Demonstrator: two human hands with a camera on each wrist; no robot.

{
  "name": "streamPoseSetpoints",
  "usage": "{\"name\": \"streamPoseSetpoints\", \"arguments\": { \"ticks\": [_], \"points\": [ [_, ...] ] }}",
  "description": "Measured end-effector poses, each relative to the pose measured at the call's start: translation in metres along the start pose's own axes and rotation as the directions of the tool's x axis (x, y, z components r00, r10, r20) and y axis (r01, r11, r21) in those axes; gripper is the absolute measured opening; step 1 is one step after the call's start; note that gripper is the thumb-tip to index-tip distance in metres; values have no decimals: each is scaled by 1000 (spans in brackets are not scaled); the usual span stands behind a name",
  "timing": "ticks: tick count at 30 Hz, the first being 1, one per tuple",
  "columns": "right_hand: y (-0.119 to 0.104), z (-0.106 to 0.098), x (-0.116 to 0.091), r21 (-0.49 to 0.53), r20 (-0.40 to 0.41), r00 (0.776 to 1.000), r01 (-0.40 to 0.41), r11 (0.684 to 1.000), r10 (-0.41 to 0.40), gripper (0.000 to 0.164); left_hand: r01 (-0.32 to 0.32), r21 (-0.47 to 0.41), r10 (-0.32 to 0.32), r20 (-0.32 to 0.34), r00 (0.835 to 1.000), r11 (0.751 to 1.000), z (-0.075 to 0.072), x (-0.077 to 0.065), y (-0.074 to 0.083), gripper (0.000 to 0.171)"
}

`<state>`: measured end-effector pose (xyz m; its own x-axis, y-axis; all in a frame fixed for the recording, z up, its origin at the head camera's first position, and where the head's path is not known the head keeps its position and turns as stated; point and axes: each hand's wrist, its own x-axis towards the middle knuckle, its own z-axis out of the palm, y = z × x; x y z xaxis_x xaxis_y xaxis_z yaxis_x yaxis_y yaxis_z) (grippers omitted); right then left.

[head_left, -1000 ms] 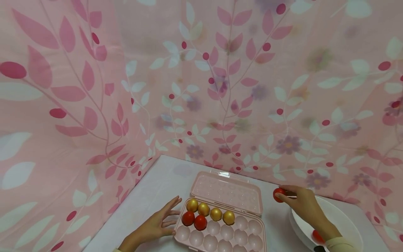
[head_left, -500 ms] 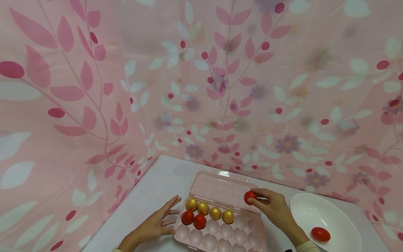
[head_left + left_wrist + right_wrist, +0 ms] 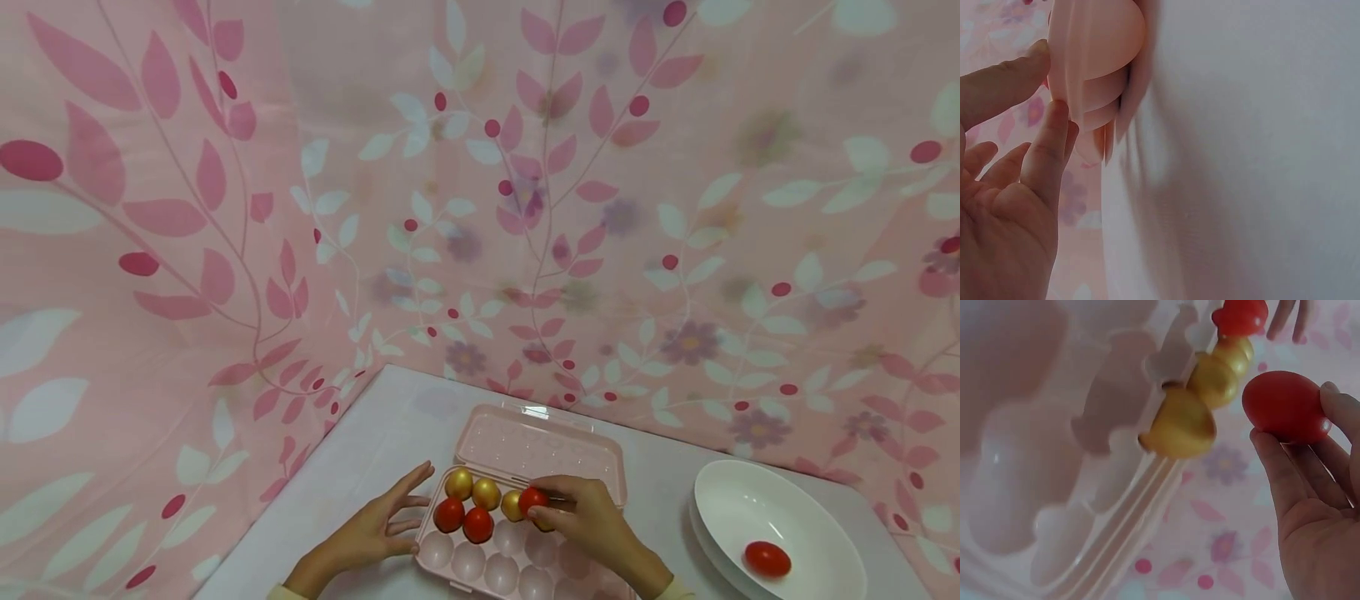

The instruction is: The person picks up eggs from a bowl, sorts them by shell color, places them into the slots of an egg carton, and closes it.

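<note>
A red egg (image 3: 1286,407) is pinched between the thumb and fingertips of my right hand (image 3: 588,517), above the pink egg carton (image 3: 468,565). In the head view it overlaps the gold eggs of the back row. Two red eggs, one of them this red egg (image 3: 477,525), sit side by side in the second row. Behind them stands a row of gold eggs (image 3: 486,493), partly covered by my right hand. With fingers spread and fairly straight, my left hand (image 3: 375,529) touches the carton's left edge; the left wrist view shows its fingertips at the rim (image 3: 1060,62).
At the right stands a white bowl (image 3: 727,500) with one red egg (image 3: 767,559) lying in it. The carton's lid (image 3: 540,446) lies folded back behind the cups. White cloth (image 3: 375,433) covers the table, and a pink floral curtain (image 3: 480,275) hangs around it.
My right hand has carried the red egg from beside the bowl leftward to over the carton, uncovering the bowl. The left hand has stayed at the carton's edge.
</note>
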<state>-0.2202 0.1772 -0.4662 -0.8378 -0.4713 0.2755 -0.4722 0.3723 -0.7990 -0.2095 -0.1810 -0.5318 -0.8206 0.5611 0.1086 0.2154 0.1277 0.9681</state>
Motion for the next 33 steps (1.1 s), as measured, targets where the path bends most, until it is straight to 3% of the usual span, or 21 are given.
{"name": "streamPoseSetpoints", "arguments": {
  "ticks": [11, 15, 27, 33],
  "points": [
    [-1, 23, 7, -25, 134, 985, -104, 994, 107, 37, 0, -15, 0, -1, 1000, 1000, 0, 0, -3, 105],
    [-1, 26, 7, -72, 138, 984, -105, 992, 114, 38, -5, -22, 5, 5, 1000, 1000, -1, 0, -4, 105],
    [0, 34, 6, -77, 162, 980, -101, 992, 113, 37, 0, -16, 0, -6, 1000, 1000, -1, -1, -3, 104],
    [-1, 34, 7, -112, 159, 979, -113, 987, 131, 24, 3, -16, -3, -8, 1000, 1000, 0, -1, -2, 103]
  ]
}}
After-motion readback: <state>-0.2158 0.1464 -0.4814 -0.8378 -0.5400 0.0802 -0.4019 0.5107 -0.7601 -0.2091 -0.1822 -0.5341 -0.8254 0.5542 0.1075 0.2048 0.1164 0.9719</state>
